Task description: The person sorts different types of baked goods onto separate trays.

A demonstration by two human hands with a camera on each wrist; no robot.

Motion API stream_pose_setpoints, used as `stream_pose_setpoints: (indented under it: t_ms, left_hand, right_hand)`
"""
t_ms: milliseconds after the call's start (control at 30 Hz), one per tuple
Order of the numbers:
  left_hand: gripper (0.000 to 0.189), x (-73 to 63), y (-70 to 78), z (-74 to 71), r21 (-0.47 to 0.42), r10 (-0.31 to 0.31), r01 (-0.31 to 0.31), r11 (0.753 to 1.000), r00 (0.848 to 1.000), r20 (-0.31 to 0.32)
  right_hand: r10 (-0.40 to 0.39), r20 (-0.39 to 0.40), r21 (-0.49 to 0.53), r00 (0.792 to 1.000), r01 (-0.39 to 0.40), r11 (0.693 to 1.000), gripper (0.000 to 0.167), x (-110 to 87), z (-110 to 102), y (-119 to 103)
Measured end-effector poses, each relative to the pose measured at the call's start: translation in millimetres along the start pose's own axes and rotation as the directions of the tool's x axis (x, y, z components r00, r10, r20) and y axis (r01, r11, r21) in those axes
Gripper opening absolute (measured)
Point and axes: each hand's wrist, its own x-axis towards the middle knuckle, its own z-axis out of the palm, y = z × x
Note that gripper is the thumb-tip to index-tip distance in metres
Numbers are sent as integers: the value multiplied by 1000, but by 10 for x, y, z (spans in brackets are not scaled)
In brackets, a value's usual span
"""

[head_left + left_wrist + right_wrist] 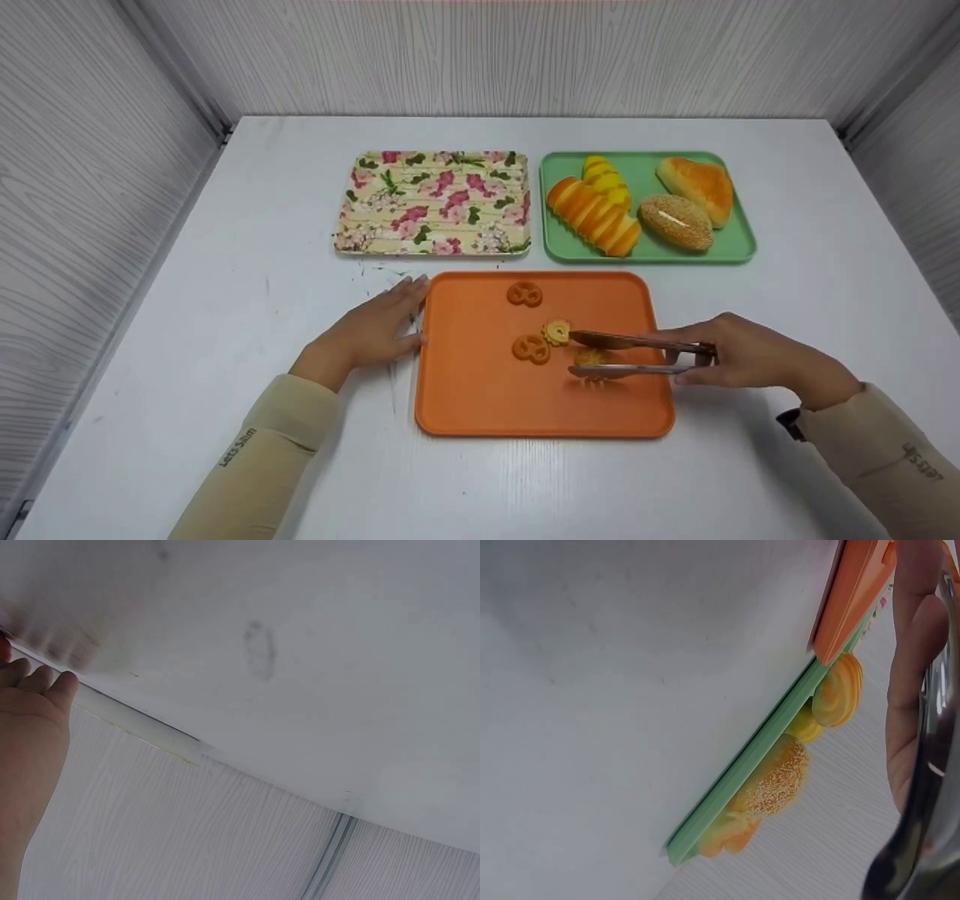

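My right hand (757, 352) grips metal tongs (622, 343) over the right side of an orange tray (472, 397). The tong tips stand apart, with a yellowish biscuit (592, 355) partly hidden between them. Just left of the upper tip lies a scalloped yellow biscuit (557, 332), close beside a brown pretzel (532, 349). Another pretzel (524, 294) sits near the tray's far rim. My left hand (379, 326) rests by the tray's left edge, fingers stretched out with the fingertips at the rim. The right wrist view shows the tongs' shiny handle (930, 787) against the fingers.
Behind the orange tray is a flower-patterned tray (435, 202). To its right, a green tray (652, 176) bears a sliced orange loaf (592, 216), a yellow loaf (606, 180), a seeded bun (676, 223) and a browned bread wedge (697, 187). Pale wood-grain panels (495, 60) enclose the white table.
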Motion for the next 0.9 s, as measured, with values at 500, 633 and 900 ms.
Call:
stream_pose_setpoints:
  t_ms: [500, 633, 900]
  left_hand:
    - [79, -3, 6, -18, 0, -41, 41, 999, 999, 10]
    - [79, -5, 8, -12, 7, -37, 37, 999, 999, 11]
    - [77, -9, 38, -32, 2, -44, 44, 999, 999, 22]
  right_hand:
    - [-29, -53, -11, 998, 28, 1000, 50, 140, -67, -50]
    - [-38, -67, -22, 997, 36, 999, 50, 256, -116, -85]
    - [-53, -114, -107, 992, 41, 993, 51, 581, -253, -182]
